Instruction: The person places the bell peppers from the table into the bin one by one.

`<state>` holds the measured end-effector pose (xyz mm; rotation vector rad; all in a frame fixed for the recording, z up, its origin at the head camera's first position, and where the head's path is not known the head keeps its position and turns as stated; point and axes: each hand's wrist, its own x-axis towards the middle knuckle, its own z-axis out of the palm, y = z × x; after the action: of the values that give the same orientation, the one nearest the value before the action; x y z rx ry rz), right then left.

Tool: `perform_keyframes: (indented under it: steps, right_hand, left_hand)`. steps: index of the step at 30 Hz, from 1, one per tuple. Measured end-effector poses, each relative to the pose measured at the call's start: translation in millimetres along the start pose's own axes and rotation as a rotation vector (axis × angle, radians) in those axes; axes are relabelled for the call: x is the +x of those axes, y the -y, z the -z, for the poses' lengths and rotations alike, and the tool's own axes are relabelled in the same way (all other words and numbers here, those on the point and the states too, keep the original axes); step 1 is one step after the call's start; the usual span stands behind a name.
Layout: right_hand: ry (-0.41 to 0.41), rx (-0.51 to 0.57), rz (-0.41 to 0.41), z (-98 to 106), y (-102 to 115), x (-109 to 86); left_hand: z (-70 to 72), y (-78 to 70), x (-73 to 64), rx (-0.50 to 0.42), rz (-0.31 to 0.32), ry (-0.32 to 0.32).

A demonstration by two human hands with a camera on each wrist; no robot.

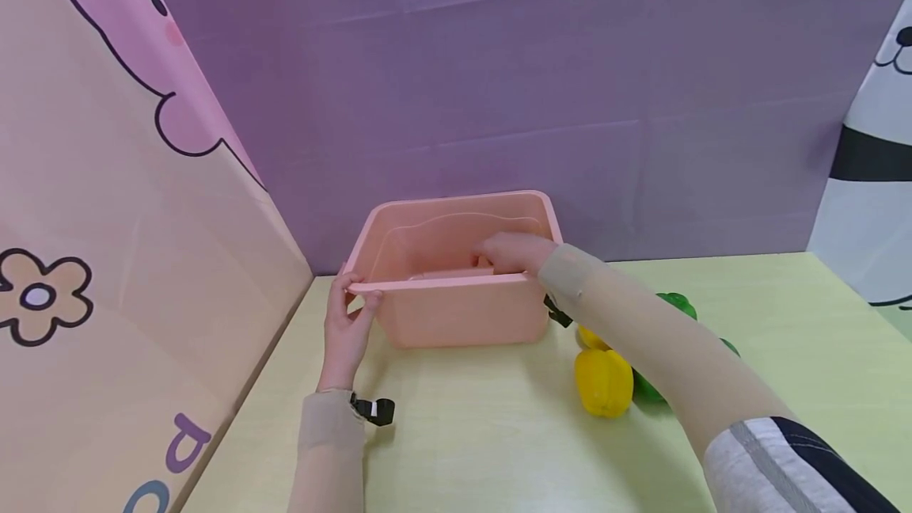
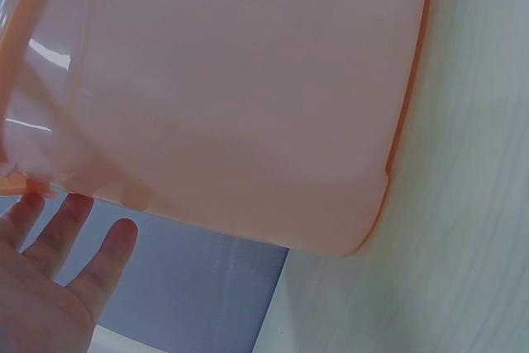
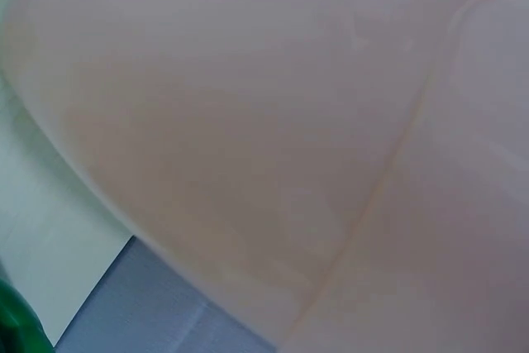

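A pink plastic bin [image 1: 463, 311] stands on the table near the back wall. At its front left corner my left hand [image 1: 347, 335] holds the rim, thumb at the front and fingers at the side. Its fingertips [image 2: 122, 237] meet the bin's edge in the left wrist view. My right hand [image 1: 518, 252] reaches over the right side into the bin, fingers pointing down. The bin's front wall hides part of those fingers, so I cannot tell whether they hold anything. Only the bin's pink wall [image 3: 207, 163] fills most of the right wrist view.
Right of the bin lie yellow bell peppers [image 1: 604, 384] and green peppers [image 1: 677, 304], partly hidden under my right forearm. The pale table [image 1: 456, 434] meets a purple cloth wall [image 1: 463, 85] at the back and a printed cloth panel [image 1: 142, 260] at the left.
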<state>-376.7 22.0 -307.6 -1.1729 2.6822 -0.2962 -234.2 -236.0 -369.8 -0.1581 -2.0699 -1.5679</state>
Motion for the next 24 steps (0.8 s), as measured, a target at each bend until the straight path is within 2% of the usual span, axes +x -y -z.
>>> perform_keyframes:
  steps: [6,11,17,24]
  right_hand:
    - [0.005,0.086,-0.043,-0.5,1.8,-1.5]
    - [0.005,0.062,-0.039,0.4,-1.6,-0.6]
    - [-0.006,-0.021,-0.017,4.5,-4.4,-2.5]
    - [-0.102,-0.011,0.007,13.9,-1.9,-16.7]
  left_hand:
    - [1.7,1.1,0.3,-0.007,0.013,0.005]
    - [0.7,1.4,1.6,-0.009,0.013,0.011]
    - [-2.0,2.3,2.7,-0.016,0.007,0.019]
    - [-5.2,4.4,3.1,-0.016,-0.005,0.021]
